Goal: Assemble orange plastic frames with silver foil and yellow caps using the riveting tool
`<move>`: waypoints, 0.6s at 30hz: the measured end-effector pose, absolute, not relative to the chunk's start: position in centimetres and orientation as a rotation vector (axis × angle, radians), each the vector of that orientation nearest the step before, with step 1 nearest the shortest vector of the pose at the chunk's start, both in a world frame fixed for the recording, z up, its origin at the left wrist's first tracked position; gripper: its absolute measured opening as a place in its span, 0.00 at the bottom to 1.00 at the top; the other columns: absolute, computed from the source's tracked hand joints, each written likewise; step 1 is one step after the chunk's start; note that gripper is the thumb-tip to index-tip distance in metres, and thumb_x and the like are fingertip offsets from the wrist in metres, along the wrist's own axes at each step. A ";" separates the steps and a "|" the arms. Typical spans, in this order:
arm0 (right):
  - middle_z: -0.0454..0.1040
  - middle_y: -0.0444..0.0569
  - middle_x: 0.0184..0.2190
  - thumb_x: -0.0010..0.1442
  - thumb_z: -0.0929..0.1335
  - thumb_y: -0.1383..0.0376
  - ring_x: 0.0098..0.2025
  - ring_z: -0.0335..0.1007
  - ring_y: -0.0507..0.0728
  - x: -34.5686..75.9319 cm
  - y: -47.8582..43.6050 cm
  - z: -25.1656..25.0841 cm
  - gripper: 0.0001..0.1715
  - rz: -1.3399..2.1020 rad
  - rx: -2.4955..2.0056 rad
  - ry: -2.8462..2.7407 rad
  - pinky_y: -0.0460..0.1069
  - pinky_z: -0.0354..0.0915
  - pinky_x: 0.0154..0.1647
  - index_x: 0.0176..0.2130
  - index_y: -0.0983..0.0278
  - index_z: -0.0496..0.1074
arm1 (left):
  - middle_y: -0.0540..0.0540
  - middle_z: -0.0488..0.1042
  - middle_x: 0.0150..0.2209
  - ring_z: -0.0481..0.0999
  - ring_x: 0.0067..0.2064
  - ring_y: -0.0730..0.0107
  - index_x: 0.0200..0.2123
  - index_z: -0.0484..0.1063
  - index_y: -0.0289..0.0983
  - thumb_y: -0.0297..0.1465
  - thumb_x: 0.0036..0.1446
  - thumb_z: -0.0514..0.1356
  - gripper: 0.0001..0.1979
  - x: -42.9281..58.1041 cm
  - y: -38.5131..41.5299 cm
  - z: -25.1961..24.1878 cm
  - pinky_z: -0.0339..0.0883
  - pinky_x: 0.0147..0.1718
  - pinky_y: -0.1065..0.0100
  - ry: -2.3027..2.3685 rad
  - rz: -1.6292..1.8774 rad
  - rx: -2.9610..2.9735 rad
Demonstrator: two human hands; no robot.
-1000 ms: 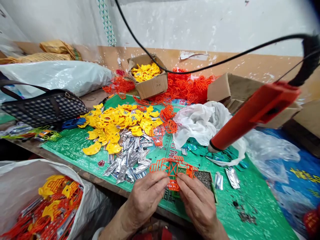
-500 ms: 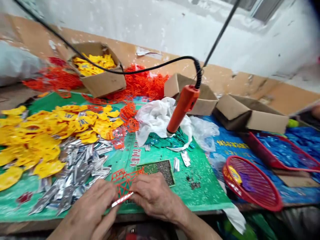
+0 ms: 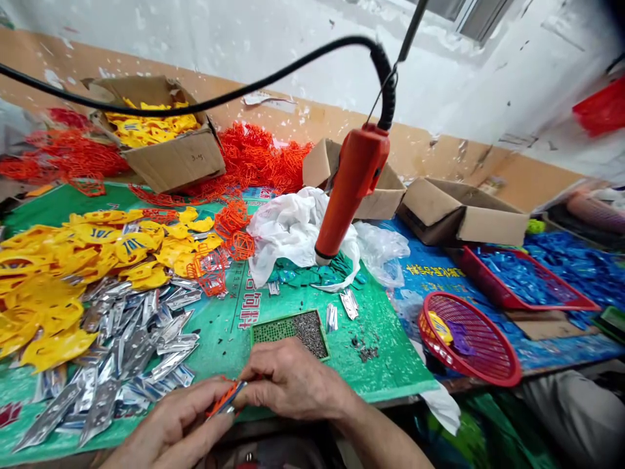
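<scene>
At the table's near edge, my left hand pinches an orange plastic lattice piece between thumb and fingers. My right hand grips the other end of this piece, fingers curled. A shiny metal edge shows along the piece, mostly hidden by the fingers. Just beyond my right hand lies a green tray with holes on one side and small dark screws on the other. Shiny silver metal pieces are heaped left of my hands. Above the table hangs an orange electric screwdriver, untouched.
Yellow plastic parts cover the left side. Orange lattice pieces pile up behind, beside a cardboard box. A white bag holds green pieces. On the right stand a red basket and a red tray of blue parts.
The orange lattice piece has been turned from lying flat to nearly edge-on, and both hands are lower and closer together. The camera view has shifted, so the screwdriver looks larger.
</scene>
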State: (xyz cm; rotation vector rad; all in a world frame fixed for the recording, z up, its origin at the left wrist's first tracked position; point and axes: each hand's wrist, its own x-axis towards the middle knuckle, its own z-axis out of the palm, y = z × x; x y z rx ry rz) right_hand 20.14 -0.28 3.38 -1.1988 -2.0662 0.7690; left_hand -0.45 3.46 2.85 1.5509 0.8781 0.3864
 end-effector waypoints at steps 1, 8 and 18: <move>0.75 0.47 0.27 0.65 0.64 0.51 0.30 0.69 0.50 20.0 -0.3 3.3 0.25 0.774 -1.222 -2.050 0.43 0.60 0.29 0.36 0.69 0.79 | 0.47 0.83 0.36 0.79 0.38 0.58 0.40 0.83 0.45 0.43 0.53 0.64 0.14 -0.5 3.6 2.7 0.74 0.43 0.65 0.835 0.328 1.503; 0.74 0.49 0.41 0.61 0.70 0.60 0.33 0.69 0.50 20.0 -1.4 3.7 0.15 0.391 -1.231 -1.635 0.45 0.67 0.30 0.47 0.63 0.72 | 0.44 0.82 0.42 0.79 0.45 0.53 0.46 0.81 0.41 0.46 0.46 0.69 0.25 -0.8 4.1 1.5 0.72 0.48 0.60 0.937 0.273 1.068; 0.68 0.51 0.58 0.41 0.78 0.58 0.58 0.65 0.62 33.9 4.8 10.4 0.45 0.206 -1.075 -1.124 0.55 0.65 0.45 0.57 0.54 0.67 | 0.48 0.81 0.33 0.73 0.30 0.71 0.38 0.82 0.36 0.36 0.49 0.67 0.14 -0.3 3.5 3.0 0.62 0.31 0.73 0.976 0.449 0.981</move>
